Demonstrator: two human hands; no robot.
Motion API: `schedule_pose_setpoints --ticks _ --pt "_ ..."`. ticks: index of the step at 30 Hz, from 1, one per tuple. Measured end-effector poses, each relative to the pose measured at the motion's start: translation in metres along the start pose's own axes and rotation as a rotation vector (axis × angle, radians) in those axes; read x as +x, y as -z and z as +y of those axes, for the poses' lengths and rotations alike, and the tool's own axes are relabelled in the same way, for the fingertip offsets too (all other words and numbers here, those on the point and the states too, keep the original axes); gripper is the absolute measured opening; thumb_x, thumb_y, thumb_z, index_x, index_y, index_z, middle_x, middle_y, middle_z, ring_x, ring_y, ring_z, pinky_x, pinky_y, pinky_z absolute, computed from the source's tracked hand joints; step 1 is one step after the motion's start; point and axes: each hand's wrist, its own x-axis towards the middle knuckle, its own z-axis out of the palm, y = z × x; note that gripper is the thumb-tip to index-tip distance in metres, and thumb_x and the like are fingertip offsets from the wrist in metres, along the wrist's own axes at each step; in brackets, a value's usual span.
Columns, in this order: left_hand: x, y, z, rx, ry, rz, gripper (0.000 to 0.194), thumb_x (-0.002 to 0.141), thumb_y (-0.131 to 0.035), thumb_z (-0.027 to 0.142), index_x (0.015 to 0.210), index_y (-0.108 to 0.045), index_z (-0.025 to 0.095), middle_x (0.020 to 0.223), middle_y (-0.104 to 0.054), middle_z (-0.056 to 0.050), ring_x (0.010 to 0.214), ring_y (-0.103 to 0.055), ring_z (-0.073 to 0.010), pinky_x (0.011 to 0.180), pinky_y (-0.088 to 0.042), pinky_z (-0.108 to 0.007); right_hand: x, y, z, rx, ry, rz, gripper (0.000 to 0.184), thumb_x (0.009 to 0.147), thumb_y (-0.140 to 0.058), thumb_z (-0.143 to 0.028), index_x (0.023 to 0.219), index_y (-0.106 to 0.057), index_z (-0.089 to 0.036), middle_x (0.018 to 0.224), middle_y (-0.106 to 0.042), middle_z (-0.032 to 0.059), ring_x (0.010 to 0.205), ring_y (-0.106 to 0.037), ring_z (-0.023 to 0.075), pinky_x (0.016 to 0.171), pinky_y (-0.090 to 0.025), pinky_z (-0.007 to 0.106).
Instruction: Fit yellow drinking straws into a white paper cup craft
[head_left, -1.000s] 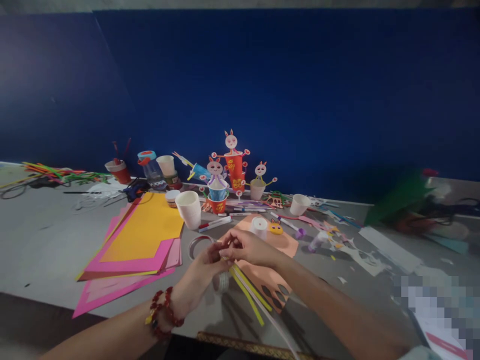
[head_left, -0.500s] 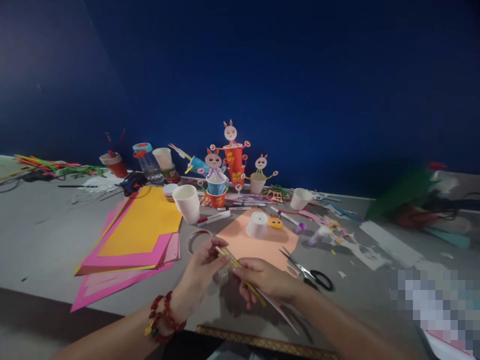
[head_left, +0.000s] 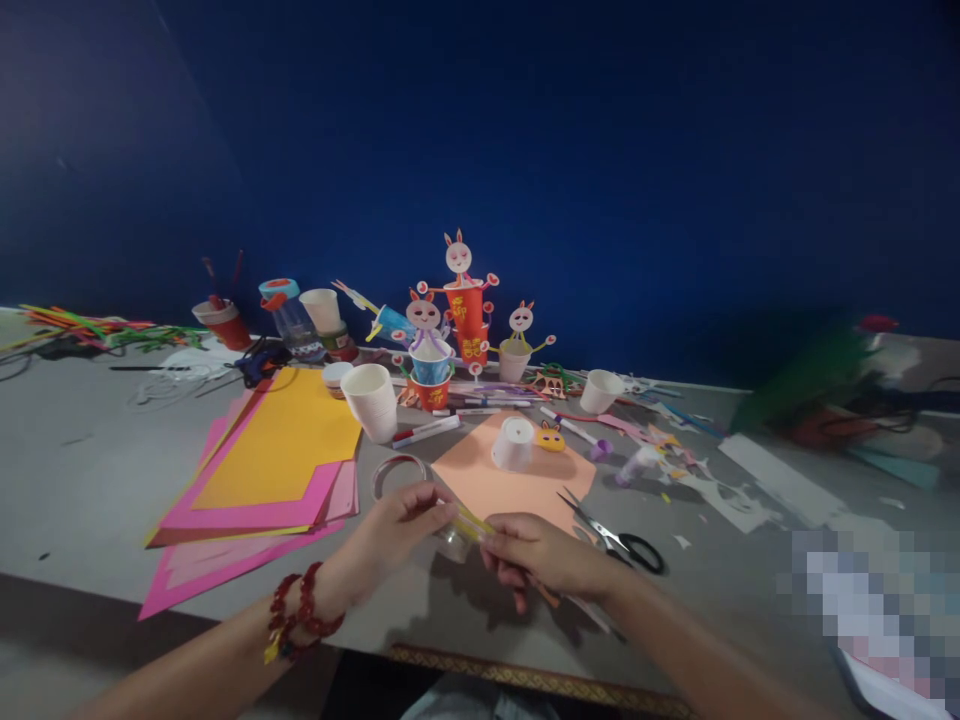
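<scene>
My left hand (head_left: 409,530) pinches one end of the pipe cleaners (head_left: 471,522), a yellow one and a pale one side by side. My right hand (head_left: 540,555) is closed around them further along. Their pale tail runs out below my right palm toward the table's front edge. Just beyond my fingers lies a sheet of peach paper (head_left: 472,470). On it stand an upturned white paper cup (head_left: 514,445) and a yellow animal-face cutout (head_left: 551,437). Black-handled scissors (head_left: 615,535) lie part open to the right of my right hand. A roll of tape (head_left: 397,478) is behind my left hand.
Coloured paper sheets (head_left: 277,440) are stacked at left. Paper-cup rabbit figures (head_left: 469,310) stand along the blue wall. A white cup (head_left: 371,400), markers (head_left: 427,431), a glue stick (head_left: 637,467) and paper scraps (head_left: 731,508) lie about. A blurred green object (head_left: 795,390) is at far right.
The pipe cleaners have swung to point more away from me, with less of their tail showing below my right hand. My left hand has shifted slightly left. The view has shifted slightly.
</scene>
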Motion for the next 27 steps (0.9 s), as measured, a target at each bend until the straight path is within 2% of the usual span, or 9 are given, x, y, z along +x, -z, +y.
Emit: schedule_pose_setpoints --ticks 6,12,20,27 --pt "0.003 0.005 -0.003 0.177 -0.064 -0.054 0.022 0.085 -0.067 0.039 0.078 -0.07 0.018 0.07 -0.065 0.0 0.063 -0.054 -0.014 0.059 -0.039 -0.023 -0.005 0.001 -0.001 -0.03 -0.025 -0.023 0.05 0.079 -0.064 -0.067 0.076 -0.053 -0.018 0.051 -0.042 -0.0086 0.044 -0.04 0.0069 0.041 -0.044 0.017" --pt "0.001 -0.002 -0.004 0.187 -0.046 -0.028 0.023 0.085 -0.065 0.039 0.076 -0.068 0.019 0.067 -0.063 0.0 0.061 -0.052 -0.0141 0.056 -0.035 -0.023 -0.01 0.003 -0.01 -0.088 -0.067 -0.017 0.044 0.085 -0.06 -0.061 0.077 -0.051 -0.019 0.052 -0.043 -0.0088 0.044 -0.046 0.0074 0.039 -0.038 0.016" --pt "0.002 -0.006 -0.002 0.247 -0.044 -0.026 0.026 0.084 -0.064 0.041 0.072 -0.068 0.018 0.066 -0.062 0.0 0.062 -0.05 -0.0145 0.055 -0.034 -0.023 -0.01 0.009 -0.014 -0.152 -0.112 -0.045 0.036 0.086 -0.059 -0.053 0.078 -0.052 -0.019 0.05 -0.043 -0.0098 0.041 -0.043 0.0059 0.04 -0.041 0.015" --pt "0.002 -0.009 -0.01 0.176 0.015 -0.017 0.03 0.079 -0.067 0.046 0.072 -0.07 0.017 0.064 -0.063 0.0 0.062 -0.051 -0.0149 0.058 -0.035 -0.024 -0.008 0.012 -0.01 -0.217 -0.18 -0.05 0.033 0.091 -0.056 -0.05 0.08 -0.053 -0.019 0.051 -0.046 -0.0099 0.038 -0.046 0.0053 0.036 -0.039 0.013"
